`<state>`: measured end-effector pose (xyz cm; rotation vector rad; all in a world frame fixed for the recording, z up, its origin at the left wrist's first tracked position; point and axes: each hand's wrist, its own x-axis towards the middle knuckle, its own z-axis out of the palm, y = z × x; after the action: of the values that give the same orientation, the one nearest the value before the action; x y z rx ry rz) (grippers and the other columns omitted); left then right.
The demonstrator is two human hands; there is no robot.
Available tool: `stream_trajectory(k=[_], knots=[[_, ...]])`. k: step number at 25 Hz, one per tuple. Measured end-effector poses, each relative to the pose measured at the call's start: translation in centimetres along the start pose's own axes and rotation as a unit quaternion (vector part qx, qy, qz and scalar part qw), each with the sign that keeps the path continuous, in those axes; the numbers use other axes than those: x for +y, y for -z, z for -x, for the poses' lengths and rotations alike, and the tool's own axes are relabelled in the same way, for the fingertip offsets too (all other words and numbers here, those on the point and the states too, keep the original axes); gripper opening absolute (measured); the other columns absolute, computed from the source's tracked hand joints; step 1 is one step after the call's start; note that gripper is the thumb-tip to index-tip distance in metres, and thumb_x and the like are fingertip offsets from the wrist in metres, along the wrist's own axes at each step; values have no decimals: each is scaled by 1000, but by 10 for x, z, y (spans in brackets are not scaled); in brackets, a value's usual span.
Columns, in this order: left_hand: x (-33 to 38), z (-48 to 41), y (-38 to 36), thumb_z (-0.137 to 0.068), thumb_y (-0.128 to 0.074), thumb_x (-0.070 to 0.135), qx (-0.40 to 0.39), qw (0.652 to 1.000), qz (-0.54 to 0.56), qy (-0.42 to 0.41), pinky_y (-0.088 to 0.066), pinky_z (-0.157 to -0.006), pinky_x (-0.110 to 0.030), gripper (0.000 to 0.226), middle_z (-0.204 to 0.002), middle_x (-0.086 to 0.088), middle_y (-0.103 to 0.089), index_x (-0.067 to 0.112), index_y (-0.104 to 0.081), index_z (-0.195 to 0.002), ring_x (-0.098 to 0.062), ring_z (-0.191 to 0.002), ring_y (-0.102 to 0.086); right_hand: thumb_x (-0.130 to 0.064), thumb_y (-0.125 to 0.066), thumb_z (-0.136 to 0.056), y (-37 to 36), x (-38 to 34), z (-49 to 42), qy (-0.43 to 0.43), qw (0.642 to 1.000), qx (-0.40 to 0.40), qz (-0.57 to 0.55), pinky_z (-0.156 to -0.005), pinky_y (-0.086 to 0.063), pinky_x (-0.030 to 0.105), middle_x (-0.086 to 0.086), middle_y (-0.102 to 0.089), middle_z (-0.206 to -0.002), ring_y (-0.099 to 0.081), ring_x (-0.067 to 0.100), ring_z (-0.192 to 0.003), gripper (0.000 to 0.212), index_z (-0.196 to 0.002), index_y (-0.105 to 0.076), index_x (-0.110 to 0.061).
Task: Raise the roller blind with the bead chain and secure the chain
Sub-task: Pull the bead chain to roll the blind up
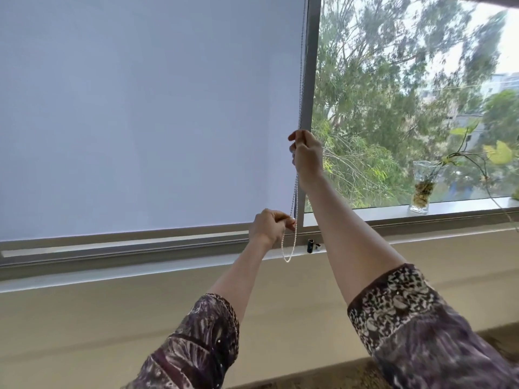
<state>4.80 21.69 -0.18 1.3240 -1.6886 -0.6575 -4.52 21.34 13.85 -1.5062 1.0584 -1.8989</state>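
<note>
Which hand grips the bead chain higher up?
The right hand, closed on the white bead chain beside the grey window frame. The left hand pinches it lower, just above the hanging loop.

**Open room left of the chain, clutter to the right**

The roller blind [140,113] is covering the whole left pane, leaving a flat, bare face from 9 to 12 o'clock of the left hand [269,224]. The bead chain [301,80] is hanging close against the window frame post [310,80], which is crowding the right hand [306,155] at 3 o'clock. The chain's bottom loop is dangling free over the sill [140,248]. A small black clip [310,246] is standing on the sill just at 4 o'clock of that loop. Well apart at 3 o'clock, a glass vase [421,189] with trailing stems is occupying the right ledge.
</note>
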Motion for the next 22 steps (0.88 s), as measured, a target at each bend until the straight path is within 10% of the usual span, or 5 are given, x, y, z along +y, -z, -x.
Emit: stream_trajectory(k=[4, 9, 14, 22], knots=[[4, 7, 7, -84, -74, 20, -40, 997, 72, 10, -57, -90, -35, 4, -83, 0, -78, 21, -76, -82, -17, -77, -66, -12, -38, -97, 12, -6, 11, 11, 1000, 1, 6, -47, -22, 25, -1, -43, -60, -30, 10, -50, 34, -70, -55, -24], [33, 16, 20, -87, -70, 16, -10, 997, 77, 4, -51, -99, -28, 39, -115, -16, -71, 2, -64, -123, -21, -106, -67, -8, -39, -96, 38, 13, 43, -10, 999, -24, 35, -49, -25, 25, -1, -47, -62, -35, 9, -52, 34, -71, -56, -23], [95, 31, 25, -96, -56, 11, 61, 975, 212, -20, -49, -54, -5, 29, -113, -22, -70, -6, -64, -119, -23, -94, -66, -3, -41, -96, 68, 31, 84, -37, 997, -51, 46, -58, -33, 33, 0, -51, -63, -43, 12, -57, 32, -72, -57, -18], [163, 60, 6, -95, -58, 14, 108, 957, 267, -27, -44, -44, -8, 25, -107, -14, -73, 0, -69, -113, -14, -77, -67, -3, -41, -95, 97, 33, 161, -65, 991, -110, 47, -44, -24, 17, -4, -43, -56, -32, 3, -45, 29, -72, -57, -11]])
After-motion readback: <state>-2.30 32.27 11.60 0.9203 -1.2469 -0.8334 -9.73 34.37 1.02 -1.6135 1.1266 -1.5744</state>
